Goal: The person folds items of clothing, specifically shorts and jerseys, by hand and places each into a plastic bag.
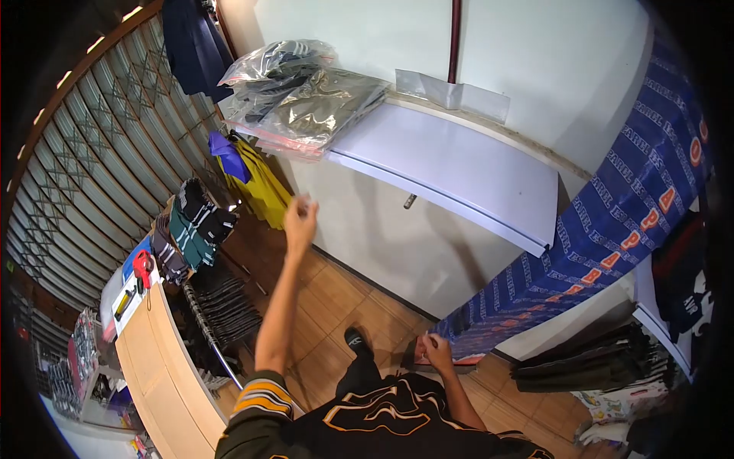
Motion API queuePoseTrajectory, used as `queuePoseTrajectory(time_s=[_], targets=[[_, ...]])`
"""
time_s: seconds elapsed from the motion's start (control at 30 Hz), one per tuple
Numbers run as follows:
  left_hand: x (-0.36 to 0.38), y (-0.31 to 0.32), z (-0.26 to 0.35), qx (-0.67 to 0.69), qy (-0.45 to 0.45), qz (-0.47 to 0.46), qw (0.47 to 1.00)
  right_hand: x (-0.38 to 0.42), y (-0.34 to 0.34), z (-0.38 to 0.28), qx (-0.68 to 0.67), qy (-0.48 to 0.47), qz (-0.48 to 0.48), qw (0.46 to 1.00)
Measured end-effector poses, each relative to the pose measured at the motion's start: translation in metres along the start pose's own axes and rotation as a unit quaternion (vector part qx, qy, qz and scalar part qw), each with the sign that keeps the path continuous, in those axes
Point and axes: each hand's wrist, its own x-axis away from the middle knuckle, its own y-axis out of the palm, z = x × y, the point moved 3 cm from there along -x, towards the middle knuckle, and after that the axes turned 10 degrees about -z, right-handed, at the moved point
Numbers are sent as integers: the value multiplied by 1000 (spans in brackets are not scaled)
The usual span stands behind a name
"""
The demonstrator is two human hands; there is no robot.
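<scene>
My left hand is raised in front of the white wall below the shelf, its fingers curled together; whatever may be between them is too small to make out. Nearest to it are a yellow garment and a stack of plastic-bagged clothes lying on the white shelf. Lower down, my right hand is closed in front of my body, beside the foot of the blue printed column. Its fingertips are pressed together, and I cannot see whether they hold anything.
On the left runs a wooden counter with a red tape dispenser and a yellow cutter. Folded clothes sit beyond a rail of hanging garments. A folding metal gate stands behind. Dark trousers hang at right.
</scene>
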Motion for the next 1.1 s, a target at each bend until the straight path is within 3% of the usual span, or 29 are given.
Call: queuePoseTrajectory(time_s=[0.07, 0.1, 0.13, 0.17, 0.2, 0.23, 0.27, 0.33, 0.37, 0.4, 0.43, 0.47, 0.53, 0.57, 0.63, 0.8, 0.87, 0.97, 1.03, 1.1], targets=[[91, 30, -28, 21, -16, -48, 998, 20, -1, 71, 23, 64, 2, 998], [141, 43, -38, 44, -31, -85, 995, 40, -3, 77, -82, 169, -4, 982], [197, 52, -51, 29, -125, -156, 979, 63, -3, 86, -185, 271, -11, 945], [255, 64, -83, 87, -168, -218, 958, 78, 2, 129, -200, 294, 0, 935], [305, 66, -103, 11, -221, -325, 920, 91, 2, 177, -215, 317, 11, 924], [370, 71, -136, 71, -228, -304, 922, 109, -6, 184, -130, 365, -7, 922], [410, 57, -118, 25, -258, -319, 912, 130, -15, 190, -43, 411, -27, 910], [514, 38, -149, -11, -344, -356, 869, 171, -22, 300, 76, 501, -150, 849], [552, 26, -153, -53, -447, -428, 784, 187, -23, 310, 55, 579, -103, 807], [611, 10, -163, 72, -577, -302, 756, 200, -21, 316, 34, 650, -54, 758], [667, -5, -181, 78, -632, -308, 707, 230, -64, 392, 40, 645, -62, 760], [703, -24, -170, 156, -718, -156, 660, 217, -43, 407, 17, 617, -63, 784], [752, -60, -137, -14, -710, -261, 654, 192, -13, 332, 1, 586, -69, 807], [769, -70, -117, -11, -713, -253, 654, 184, -14, 314, 44, 535, -88, 839], [794, -84, -86, 75, -837, -61, 538, 162, -13, 289, 92, 479, -114, 865], [820, -85, -53, 163, -792, -7, 589, 109, 15, 265, 111, 224, -136, 959], [826, -80, -46, 217, -740, 26, 636, 100, 43, 291, -99, 378, -144, 909], [844, -78, -39, 235, -706, 38, 667, 142, 52, 200, -90, 346, -173, 918], [863, -81, -29, 248, -671, 38, 698, 168, 67, 194, -67, 353, -200, 912], [896, -82, -14, 247, -679, 48, 689, 187, 72, 195, -41, 359, -226, 905]])
